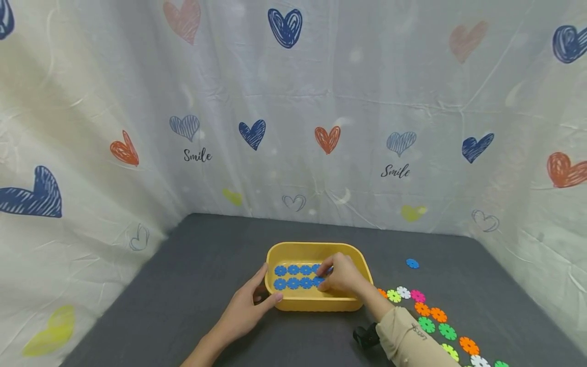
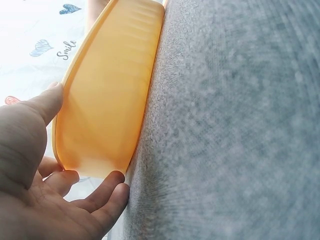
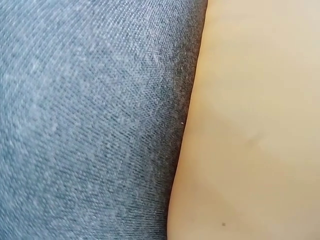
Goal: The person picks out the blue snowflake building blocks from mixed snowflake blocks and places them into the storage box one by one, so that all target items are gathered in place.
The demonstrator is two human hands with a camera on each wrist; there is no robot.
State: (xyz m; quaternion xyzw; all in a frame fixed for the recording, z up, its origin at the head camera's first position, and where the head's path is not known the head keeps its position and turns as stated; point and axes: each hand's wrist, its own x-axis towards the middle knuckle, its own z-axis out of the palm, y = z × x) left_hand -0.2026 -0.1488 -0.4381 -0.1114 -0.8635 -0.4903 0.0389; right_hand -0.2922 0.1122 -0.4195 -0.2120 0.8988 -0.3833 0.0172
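A yellow plastic bin [image 1: 318, 304] stands on the dark cloth. Inside it lie two rows of blue notched discs [image 1: 293, 283]. My left hand [image 1: 247, 306] grips the bin's near left corner; in the left wrist view the thumb [image 2: 50, 100] is at the rim and the fingers bend round the outer wall. My right hand [image 1: 341, 275] reaches over the bin, its thumb and fingertips pinching a blue disc [image 1: 317, 281] at the right end of the near row. The right wrist view shows only the bin's outer wall [image 3: 250, 125] and cloth, so that hand's fingers are hidden there.
Right of the bin, a trail of orange, green, white and pink discs [image 1: 438, 314] runs toward the front, partly behind the right sleeve [image 1: 408, 336]. One blue disc [image 1: 412, 263] lies apart at the back right. A heart-printed curtain [image 1: 293, 173] surrounds the table.
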